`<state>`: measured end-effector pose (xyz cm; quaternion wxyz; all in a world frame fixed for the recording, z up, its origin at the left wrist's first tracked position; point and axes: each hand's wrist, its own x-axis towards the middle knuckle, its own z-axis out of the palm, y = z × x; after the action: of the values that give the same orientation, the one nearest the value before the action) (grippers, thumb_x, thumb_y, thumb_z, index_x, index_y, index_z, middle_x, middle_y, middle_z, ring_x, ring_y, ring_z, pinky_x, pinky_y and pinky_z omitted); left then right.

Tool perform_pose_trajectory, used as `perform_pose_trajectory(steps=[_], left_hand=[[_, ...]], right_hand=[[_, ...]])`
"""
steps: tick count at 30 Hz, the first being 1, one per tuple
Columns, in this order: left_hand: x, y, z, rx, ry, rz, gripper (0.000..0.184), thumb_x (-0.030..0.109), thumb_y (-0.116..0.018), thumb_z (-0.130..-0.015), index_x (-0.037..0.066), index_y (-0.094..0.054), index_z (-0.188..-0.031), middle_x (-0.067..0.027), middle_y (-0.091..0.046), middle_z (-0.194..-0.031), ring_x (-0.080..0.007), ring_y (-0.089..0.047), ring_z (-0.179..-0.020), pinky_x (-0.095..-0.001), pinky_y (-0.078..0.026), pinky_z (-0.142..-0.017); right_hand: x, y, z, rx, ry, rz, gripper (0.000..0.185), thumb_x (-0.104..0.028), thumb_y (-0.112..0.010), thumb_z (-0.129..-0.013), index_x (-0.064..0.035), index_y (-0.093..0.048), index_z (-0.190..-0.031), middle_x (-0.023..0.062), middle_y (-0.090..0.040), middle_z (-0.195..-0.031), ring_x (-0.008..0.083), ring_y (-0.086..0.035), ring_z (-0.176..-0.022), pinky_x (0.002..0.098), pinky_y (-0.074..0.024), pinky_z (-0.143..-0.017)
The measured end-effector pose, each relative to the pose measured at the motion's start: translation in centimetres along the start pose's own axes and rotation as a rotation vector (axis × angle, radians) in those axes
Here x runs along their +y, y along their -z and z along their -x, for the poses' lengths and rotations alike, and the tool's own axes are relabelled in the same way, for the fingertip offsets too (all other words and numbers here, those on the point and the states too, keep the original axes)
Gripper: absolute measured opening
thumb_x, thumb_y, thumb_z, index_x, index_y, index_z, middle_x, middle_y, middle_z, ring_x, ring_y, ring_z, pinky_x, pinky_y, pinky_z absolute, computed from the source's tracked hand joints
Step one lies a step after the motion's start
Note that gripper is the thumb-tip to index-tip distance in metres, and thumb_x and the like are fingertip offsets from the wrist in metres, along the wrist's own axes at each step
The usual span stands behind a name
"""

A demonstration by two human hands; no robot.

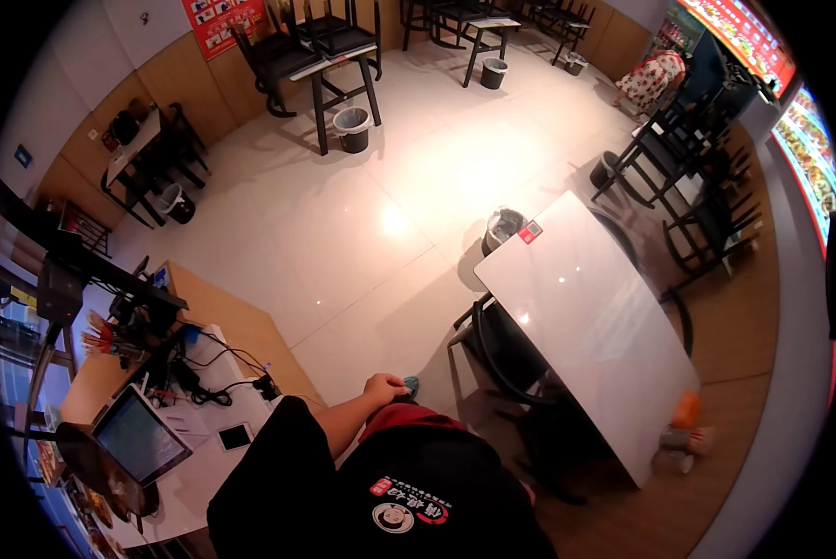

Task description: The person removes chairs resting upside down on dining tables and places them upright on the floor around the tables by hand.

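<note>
Bare-handed worker seen from the head, above a black shirt (427,489) with a printed emblem, in a room of pale floor tiles (381,252). The left hand (383,388) lay in front of the body, at the upper edge of a red cloth (409,419) worn at the waist; its fingers appeared partly bent, but whether they grasped anything could not be told. The right hand was out of view, so the state of its fingers could not be told. A teal shoe (411,383) showed just beyond the left hand. To the left, a white bench (218,475) bore a tilted screen (142,434), a phone-like device (235,436) lying flat, and tangled black cables (215,398). To the right, a long pale bench (595,317) carried a red-and-white card (530,232) at its far end and blurred containers (684,438) at its near edge; a black chair (507,349) stood along its left side, and a lined bin (504,228) beside its far end. Farther off, black chairs (343,42) rested on a raised top, and a person (653,79) in a patterned garment appeared near the right wall.
</note>
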<state>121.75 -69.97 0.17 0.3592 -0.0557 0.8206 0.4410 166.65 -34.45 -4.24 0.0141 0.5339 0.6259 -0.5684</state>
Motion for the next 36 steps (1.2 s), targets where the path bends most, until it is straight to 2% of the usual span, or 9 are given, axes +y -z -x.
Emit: perform_pose_trajectory(steps=[2, 4, 6, 10, 12, 20, 22, 28, 36], left_hand=[[-1.5, -0.3, -0.5, 0.059, -0.018, -0.020, 0.028, 0.025, -0.085, -0.073, 0.008, -0.077, -0.093, -0.0083, -0.075, -0.090, -0.0181, -0.069, -0.081, -0.0305, -0.054, -0.078], [-2.2, -0.7, -0.7, 0.105, -0.028, -0.040, 0.026, 0.025, -0.084, -0.074, 0.008, -0.077, -0.091, -0.0077, -0.074, -0.087, -0.0172, -0.068, -0.078, -0.0312, -0.054, -0.075], [-2.5, -0.6, -0.9, 0.091, -0.012, -0.037, 0.024, 0.024, -0.084, -0.074, 0.009, -0.078, -0.091, -0.0081, -0.074, -0.087, -0.0176, -0.068, -0.078, -0.0317, -0.055, -0.075], [-3.3, -0.7, -0.6, 0.072, 0.040, -0.051, 0.021, 0.019, -0.084, -0.074, 0.008, -0.077, -0.091, -0.0080, -0.074, -0.086, -0.0184, -0.069, -0.079, -0.0324, -0.055, -0.075], [-3.1, -0.2, 0.1, 0.083, 0.090, 0.001, 0.020, 0.016, -0.085, -0.074, 0.008, -0.076, -0.090, -0.0068, -0.073, -0.084, -0.0177, -0.068, -0.077, -0.0327, -0.055, -0.073], [-2.1, -0.1, -0.5, 0.053, 0.093, 0.027, 0.021, 0.013, -0.084, -0.075, 0.006, -0.075, -0.092, -0.0066, -0.072, -0.084, -0.0158, -0.066, -0.074, -0.0303, -0.054, -0.069], [-1.7, -0.3, -0.6, 0.032, 0.069, 0.046, 0.021, 0.013, -0.083, -0.075, 0.005, -0.075, -0.092, -0.0066, -0.072, -0.084, -0.0157, -0.065, -0.074, -0.0301, -0.054, -0.069], [-0.4, -0.8, -0.8, 0.073, 0.033, 0.023, 0.020, 0.012, -0.083, -0.075, 0.005, -0.074, -0.092, -0.0060, -0.072, -0.084, -0.0153, -0.066, -0.076, -0.0306, -0.054, -0.071], [-1.3, -1.1, -0.2, 0.073, 0.059, 0.012, 0.019, 0.014, -0.083, -0.077, 0.006, -0.075, -0.092, -0.0057, -0.072, -0.085, -0.0154, -0.065, -0.075, -0.0312, -0.053, -0.069]], right_hand=[[0.1, -0.3, -0.8, -0.028, 0.381, 0.081, 0.028, -0.020, -0.063, -0.091, 0.0049, -0.068, -0.104, 0.0130, -0.071, -0.100, 0.0239, -0.069, -0.092, 0.0344, -0.0530, -0.082], [1.0, -1.2, -2.6, -0.041, -0.189, -0.120, 0.028, -0.020, -0.063, -0.091, 0.0050, -0.068, -0.103, 0.0130, -0.072, -0.096, 0.0231, -0.069, -0.089, 0.0330, -0.0532, -0.081], [-2.2, -1.2, -0.6, -0.092, 0.028, 0.407, 0.028, -0.022, -0.065, -0.090, 0.0005, -0.070, -0.106, 0.0093, -0.072, -0.098, 0.0194, -0.068, -0.092, 0.0323, -0.0520, -0.084], [-1.6, -0.9, -0.4, -0.045, -0.120, 0.282, 0.031, -0.029, -0.061, -0.090, -0.0068, -0.070, -0.110, 0.0099, -0.072, -0.105, 0.0246, -0.067, -0.100, 0.0366, -0.0506, -0.089], [-4.2, -0.9, 0.7, -0.312, 0.026, 0.801, 0.041, -0.036, -0.048, -0.096, -0.0135, -0.066, -0.124, 0.0129, -0.062, -0.129, 0.0324, -0.056, -0.121, 0.0399, -0.0426, -0.104], [0.2, -1.5, -1.4, -0.280, 0.075, 0.806, 0.039, -0.036, -0.047, -0.095, -0.0155, -0.068, -0.121, 0.0147, -0.063, -0.127, 0.0344, -0.056, -0.120, 0.0424, -0.0432, -0.102], [0.7, -1.6, -1.3, -0.212, 0.026, 0.639, 0.038, -0.035, -0.047, -0.095, -0.0156, -0.069, -0.120, 0.0142, -0.063, -0.127, 0.0338, -0.056, -0.119, 0.0425, -0.0437, -0.101], [0.1, -1.6, -1.0, -0.184, -0.064, 0.510, 0.038, -0.035, -0.047, -0.095, -0.0155, -0.069, -0.120, 0.0133, -0.063, -0.127, 0.0326, -0.056, -0.119, 0.0424, -0.0431, -0.103], [-0.2, -1.3, -1.1, -0.196, -0.042, 0.578, 0.036, -0.032, -0.048, -0.095, -0.0160, -0.069, -0.120, 0.0118, -0.064, -0.125, 0.0314, -0.057, -0.118, 0.0408, -0.0432, -0.103]])
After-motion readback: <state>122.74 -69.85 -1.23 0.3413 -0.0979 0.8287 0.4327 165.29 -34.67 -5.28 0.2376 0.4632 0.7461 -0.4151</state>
